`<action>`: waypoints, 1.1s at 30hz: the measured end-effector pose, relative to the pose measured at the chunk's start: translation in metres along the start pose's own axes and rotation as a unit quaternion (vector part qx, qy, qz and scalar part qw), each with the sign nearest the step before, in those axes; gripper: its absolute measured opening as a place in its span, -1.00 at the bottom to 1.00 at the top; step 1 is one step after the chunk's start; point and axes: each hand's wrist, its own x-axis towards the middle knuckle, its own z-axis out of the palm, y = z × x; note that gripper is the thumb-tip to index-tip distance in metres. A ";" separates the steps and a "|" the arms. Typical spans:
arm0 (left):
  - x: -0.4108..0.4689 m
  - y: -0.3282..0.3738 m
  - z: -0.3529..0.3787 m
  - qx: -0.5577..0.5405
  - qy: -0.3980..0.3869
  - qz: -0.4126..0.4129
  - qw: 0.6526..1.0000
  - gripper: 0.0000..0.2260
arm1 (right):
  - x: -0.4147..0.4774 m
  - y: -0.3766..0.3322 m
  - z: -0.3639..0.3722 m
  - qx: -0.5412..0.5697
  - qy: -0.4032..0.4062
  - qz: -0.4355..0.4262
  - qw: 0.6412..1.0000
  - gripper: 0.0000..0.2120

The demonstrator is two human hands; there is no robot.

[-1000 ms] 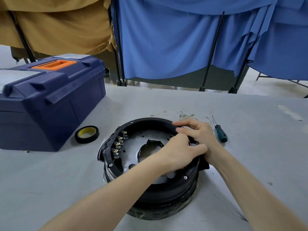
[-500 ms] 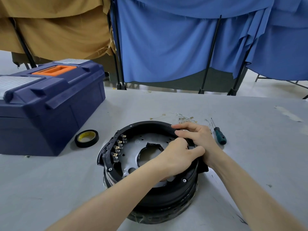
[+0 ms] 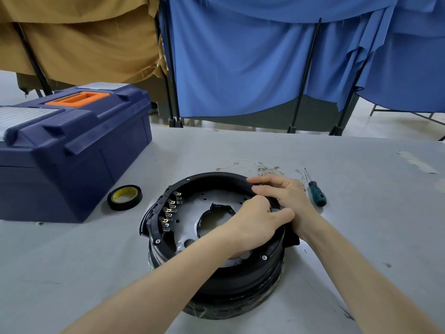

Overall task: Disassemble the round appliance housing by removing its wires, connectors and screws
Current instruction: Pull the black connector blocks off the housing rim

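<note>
A round black appliance housing [image 3: 192, 280] with a grey metal plate inside sits on the table in front of me. A row of brass connectors [image 3: 171, 209] lines its inner left rim. My right hand [image 3: 286, 194] rests on the far right rim, fingers laid over the black edge. My left hand [image 3: 255, 220] reaches across the plate to the same spot, fingers curled and pinching at something hidden beneath them. Several loose thin wires [image 3: 262, 168] with terminals lie on the table just beyond the housing.
A green-handled screwdriver [image 3: 316, 191] lies to the right of my right hand. A roll of black tape [image 3: 124, 197] sits to the left of the housing, beside a large dark blue toolbox [image 3: 67, 150]. Blue and tan curtains hang behind the table [image 3: 361, 225].
Both hands stay on the housing's right rim with only slight finger shifts. The view has tilted a little, so everything sits lower in the frame.
</note>
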 end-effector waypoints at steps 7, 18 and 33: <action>-0.001 0.001 -0.001 0.004 0.002 0.010 1.000 -0.64 | 0.000 -0.001 0.000 0.012 -0.002 0.002 1.000 -0.84; -0.003 0.001 -0.007 -0.075 -0.043 -0.058 0.995 -0.61 | -0.002 0.000 -0.003 0.000 -0.009 0.005 1.000 -0.83; -0.003 0.002 -0.001 -0.039 0.003 -0.025 0.999 -0.64 | 0.001 0.002 -0.002 0.008 -0.006 0.007 1.000 -0.83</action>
